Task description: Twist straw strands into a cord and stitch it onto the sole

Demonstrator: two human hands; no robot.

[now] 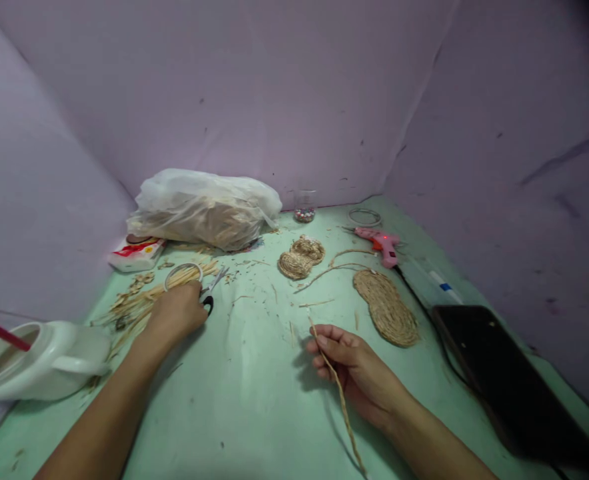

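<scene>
My left hand reaches forward at the left, fingers curled down and closed at the scissors. The silver blades point away to the right, and one black handle loop shows beside the hand; the fingertips are hidden. Pale straw strips lie around and under that hand, with a white ring just behind it. My right hand is palm up at the centre right, pinching a twisted straw cord between thumb and fingers. The cord hangs toward the front edge of the view.
A woven straw sole, a smaller coiled straw piece and a pink glue gun lie at the right. Nearer is a dark phone-like slab. A plastic bag, bead cup and white pitcher stand around.
</scene>
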